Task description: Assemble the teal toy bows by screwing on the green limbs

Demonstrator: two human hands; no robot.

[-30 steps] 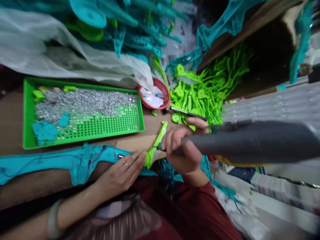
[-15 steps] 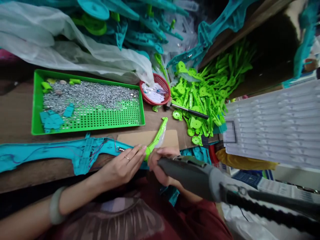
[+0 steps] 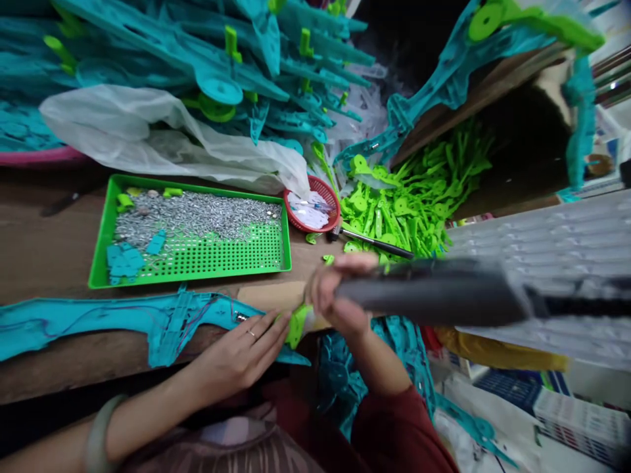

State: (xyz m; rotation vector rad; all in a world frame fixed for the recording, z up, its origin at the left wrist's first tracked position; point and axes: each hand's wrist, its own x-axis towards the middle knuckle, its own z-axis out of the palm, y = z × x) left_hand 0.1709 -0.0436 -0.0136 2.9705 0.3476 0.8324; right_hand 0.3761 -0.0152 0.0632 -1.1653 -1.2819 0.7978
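My left hand (image 3: 240, 353) lies flat with fingers stretched out on a long teal plastic part (image 3: 123, 316) at the table's near edge, fingertips touching a lime green plastic piece (image 3: 297, 324). My right hand (image 3: 338, 295) is closed round the front of a grey electric screwdriver (image 3: 434, 292), whose body runs off to the right with a black cord. The tool's tip is hidden behind my fingers, over the green piece and a cardboard pad (image 3: 271, 295).
A green perforated tray (image 3: 197, 256) holds many small silver screws and some teal bits. A red basket (image 3: 315, 203) stands beside it. A heap of lime green parts (image 3: 409, 197) with a black-handled tool (image 3: 372, 242) lies right. Teal parts pile up behind, under clear plastic.
My right hand lifted the screwdriver from low near my lap back up over the green piece. The view shifted slightly. My left hand stayed flat on the teal part.
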